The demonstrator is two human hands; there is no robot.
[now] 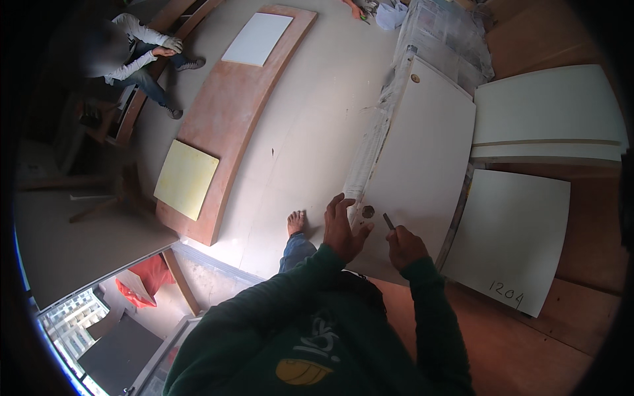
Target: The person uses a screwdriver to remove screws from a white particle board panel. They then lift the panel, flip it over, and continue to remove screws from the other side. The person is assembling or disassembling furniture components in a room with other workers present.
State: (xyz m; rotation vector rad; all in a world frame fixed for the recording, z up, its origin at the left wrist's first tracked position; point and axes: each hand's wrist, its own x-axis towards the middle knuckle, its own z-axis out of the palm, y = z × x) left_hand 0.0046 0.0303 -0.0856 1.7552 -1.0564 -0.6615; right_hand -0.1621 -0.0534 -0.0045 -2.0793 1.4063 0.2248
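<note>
A long white panel (429, 142) lies beside me, with a round hole (368, 212) near its close end and a brown-rimmed round hole (415, 78) near its far end. My left hand (345, 231) is at the panel's left edge beside the near hole, its fingers spread and holding nothing that I can see. In my closed right hand (404, 247) is a slim dark tool (388, 221), its exposed end angled toward the hole. The hand hides the rest of that tool, so its kind does not show.
White panels (541, 109) and a marked one (512, 231) lie to the right on brown boards. Plastic-wrapped stock (442, 39) stands beyond. Leftward, a long wooden board (231, 109) carries a yellowish panel (187, 178) and a white one (257, 38). A person (142, 59) sits at upper left.
</note>
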